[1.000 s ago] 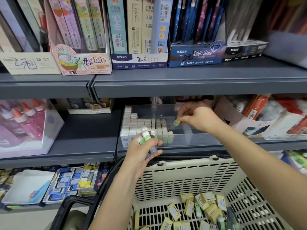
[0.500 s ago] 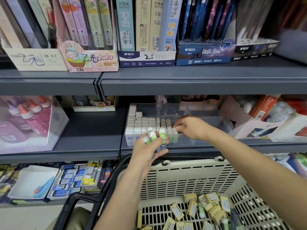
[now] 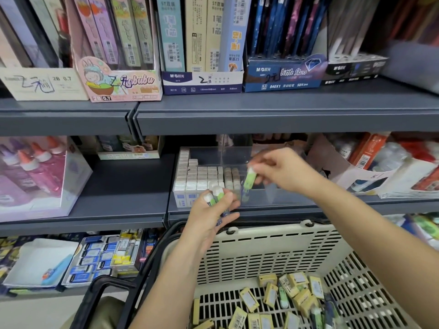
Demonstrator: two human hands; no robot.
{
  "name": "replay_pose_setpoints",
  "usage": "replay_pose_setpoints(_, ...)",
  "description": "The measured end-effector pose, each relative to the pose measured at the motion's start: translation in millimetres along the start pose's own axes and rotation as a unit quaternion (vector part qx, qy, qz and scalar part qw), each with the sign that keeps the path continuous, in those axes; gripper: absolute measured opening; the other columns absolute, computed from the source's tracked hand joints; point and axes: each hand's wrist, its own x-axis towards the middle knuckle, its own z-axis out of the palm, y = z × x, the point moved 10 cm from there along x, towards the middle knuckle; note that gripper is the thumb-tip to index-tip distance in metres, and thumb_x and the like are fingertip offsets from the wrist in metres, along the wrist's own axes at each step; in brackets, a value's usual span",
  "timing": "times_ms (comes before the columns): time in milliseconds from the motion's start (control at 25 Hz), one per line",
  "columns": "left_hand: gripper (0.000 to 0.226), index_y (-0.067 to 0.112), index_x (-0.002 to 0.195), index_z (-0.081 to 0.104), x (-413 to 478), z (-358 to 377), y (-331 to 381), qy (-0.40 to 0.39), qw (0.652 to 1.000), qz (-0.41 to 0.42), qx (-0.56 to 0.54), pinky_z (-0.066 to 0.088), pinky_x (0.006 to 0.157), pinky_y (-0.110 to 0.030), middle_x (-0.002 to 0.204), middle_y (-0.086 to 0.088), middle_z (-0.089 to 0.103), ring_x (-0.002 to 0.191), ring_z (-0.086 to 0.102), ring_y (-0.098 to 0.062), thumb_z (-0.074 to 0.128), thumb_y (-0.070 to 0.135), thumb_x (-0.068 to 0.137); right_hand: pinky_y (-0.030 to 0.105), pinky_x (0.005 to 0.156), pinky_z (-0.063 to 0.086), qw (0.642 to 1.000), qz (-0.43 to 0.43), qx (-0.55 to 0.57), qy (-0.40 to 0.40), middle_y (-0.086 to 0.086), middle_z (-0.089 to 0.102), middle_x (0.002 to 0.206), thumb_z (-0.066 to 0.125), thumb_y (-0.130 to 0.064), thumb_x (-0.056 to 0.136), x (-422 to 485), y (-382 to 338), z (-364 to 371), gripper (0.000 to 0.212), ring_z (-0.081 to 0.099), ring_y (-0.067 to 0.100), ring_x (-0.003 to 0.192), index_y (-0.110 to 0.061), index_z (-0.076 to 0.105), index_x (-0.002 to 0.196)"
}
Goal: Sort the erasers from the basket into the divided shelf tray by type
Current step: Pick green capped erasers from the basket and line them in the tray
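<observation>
Two green erasers (image 3: 215,195) sit gripped in the left hand (image 3: 211,218) as supply. The right hand (image 3: 283,170) pinches another eraser (image 3: 250,180) nearly upright over the tray (image 3: 280,198), ready to slot in

A grey metal store shelf (image 3: 123,186) carries a clear plastic divided tray (image 3: 206,154) near its front edge. A pale display box of pink glue bottles (image 3: 76,176) stands to its left and a white cardboard box (image 3: 332,167) to its right. The grey shelf above (image 3: 285,115) holds a row of cardboard display boxes (image 3: 202,83).

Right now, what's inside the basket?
Loose yellow erasers and a few green ones lie on the basket floor. The left arm hides its left side.
</observation>
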Motion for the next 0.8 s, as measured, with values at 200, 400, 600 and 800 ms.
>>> replay_pose_setpoints(200,0.007,0.012,0.089,0.058,1.7,-7.4,0.9,0.032,0.999,-0.017,-0.027,0.049,0.050,-0.020,0.070,0.000,0.062,0.063,0.061,-0.011,0.063,0.016,0.088,0.015,0.076,0.048,0.989,0.019,-0.130,0.061,0.000,0.068,0.096,0.052,-0.004,0.090,21.3,10.0,-13.6,0.019,0.064,0.017,0.086,-0.017,0.064,0.098)
replay_pose_setpoints(400,0.013,0.004,0.102,0.053,3.0,-0.7,1.1,0.018,0.997,-0.039,-0.067,0.040,0.044,-0.021,0.075,-0.007,0.060,0.062,0.059,-0.016,0.047,0.001,0.090,0.026,0.088,0.047,0.983,0.073,-0.161,-0.054,0.009,0.066,0.110,0.047,-0.009,0.094,27.9,25.3,31.6,0.021,0.063,0.024,0.101,-0.009,0.062,0.109)
replay_pose_setpoints(600,0.004,0.008,0.090,0.055,-2.1,8.3,-0.9,-0.006,0.999,-0.034,-0.001,0.040,0.044,-0.019,0.074,-0.003,0.070,0.065,0.067,-0.013,0.054,0.010,0.093,0.033,0.095,0.046,0.961,0.093,-0.240,-0.100,0.008,0.062,0.121,0.042,-0.014,0.097,31.6,33.4,42.9,0.027,0.060,0.026,0.108,-0.013,0.059,0.118)
replay_pose_setpoints(800,0.007,0.007,0.094,0.054,-4.9,7.6,-0.5,-0.014,0.999,-0.033,0.015,0.044,0.046,-0.019,0.085,-0.007,0.066,0.071,0.069,-0.013,0.058,0.012,0.091,0.027,0.076,0.045,0.972,-0.017,-0.231,0.035,0.003,0.069,0.101,0.045,-0.025,0.096,16.8,10.6,20.0,0.025,0.062,0.021,0.092,-0.017,0.067,0.105)
